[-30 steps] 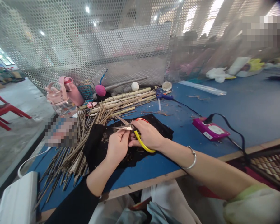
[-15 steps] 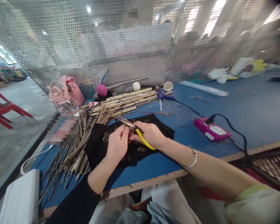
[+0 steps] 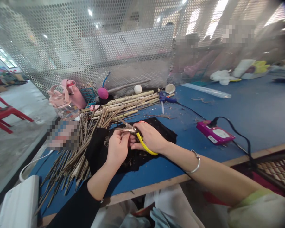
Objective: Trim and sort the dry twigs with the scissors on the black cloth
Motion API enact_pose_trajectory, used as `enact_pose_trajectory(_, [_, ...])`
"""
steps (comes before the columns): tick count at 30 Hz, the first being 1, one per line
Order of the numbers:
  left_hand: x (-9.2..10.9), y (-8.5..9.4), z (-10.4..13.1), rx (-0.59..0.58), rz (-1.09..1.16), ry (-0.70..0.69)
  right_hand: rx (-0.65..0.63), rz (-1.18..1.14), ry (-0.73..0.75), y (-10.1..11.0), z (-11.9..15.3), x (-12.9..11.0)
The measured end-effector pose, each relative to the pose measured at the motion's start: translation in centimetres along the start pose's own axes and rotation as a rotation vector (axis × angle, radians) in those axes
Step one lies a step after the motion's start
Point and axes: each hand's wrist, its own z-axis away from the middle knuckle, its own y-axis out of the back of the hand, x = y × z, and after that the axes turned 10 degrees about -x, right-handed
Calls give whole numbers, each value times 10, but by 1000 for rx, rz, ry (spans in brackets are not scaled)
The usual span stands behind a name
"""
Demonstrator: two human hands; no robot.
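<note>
My right hand (image 3: 150, 136) is closed round a pair of yellow-handled scissors (image 3: 146, 146). Their blades point left and stand apart, just above the fingers of my left hand (image 3: 117, 146). That hand is pinched closed; what lies between its fingertips is too small and hidden to name. Both hands are over a black cloth (image 3: 165, 130) strewn with brownish scraps. To the left of the cloth, a heap of thin dry sticks (image 3: 82, 158) fans out across the blue table (image 3: 178, 152).
Behind the cloth lie thicker canes (image 3: 133, 103), a blue glue gun (image 3: 167, 98), a magenta egg-shaped thing (image 3: 103, 93) and a white ball (image 3: 138, 89). A magenta power socket (image 3: 215, 131) with black cables sits right. Pink bottles (image 3: 72, 95) stand left, before a perforated metal screen (image 3: 123, 47).
The scissor blades have opened and tilted more level, over my left fingertips. My right hand has turned slightly and shifted a little left. My left hand has moved slightly left.
</note>
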Motion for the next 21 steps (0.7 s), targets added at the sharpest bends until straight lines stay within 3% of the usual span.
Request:
enact_pose_trajectory(5, [3, -3, -1, -62, 115, 39, 21, -14, 19, -3, 0, -1])
enact_pose_trajectory(13, [6, -3, 5, -36, 75, -97, 24, -189, 45, -3, 2, -6])
enact_pose_trajectory(21, [5, -5, 5, 38, -16, -80, -42, -176, -63, 0, 3, -6])
